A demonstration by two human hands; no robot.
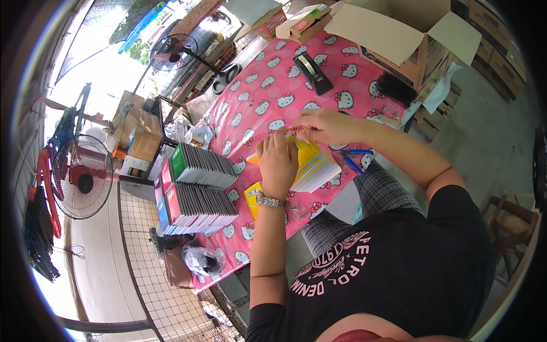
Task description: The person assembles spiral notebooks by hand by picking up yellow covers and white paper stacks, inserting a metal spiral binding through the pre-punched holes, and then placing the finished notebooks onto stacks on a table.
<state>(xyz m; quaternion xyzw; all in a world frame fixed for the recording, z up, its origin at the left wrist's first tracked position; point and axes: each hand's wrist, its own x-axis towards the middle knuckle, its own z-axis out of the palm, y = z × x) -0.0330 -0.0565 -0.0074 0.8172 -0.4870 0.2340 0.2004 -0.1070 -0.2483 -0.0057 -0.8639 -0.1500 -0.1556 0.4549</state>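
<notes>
A thick pad of yellow-topped sheets with rows of small marks lies on the table in front of me. My left hand, with a metal watch at the wrist, has its fingers bent over the pad's far left edge. Along that same far edge, my right hand pinches with its fingertips; a thin reddish strip shows there, too small to name. Blue-handled pliers lie just right of the pad. A smaller yellow card sits partly behind my left wrist.
Stacks of dark-edged notebooks with coloured covers stand at the left. Farther back are a black tape dispenser, a bundle of black bristle-like pieces and an open cardboard box. A plastic bag lies near the left corner.
</notes>
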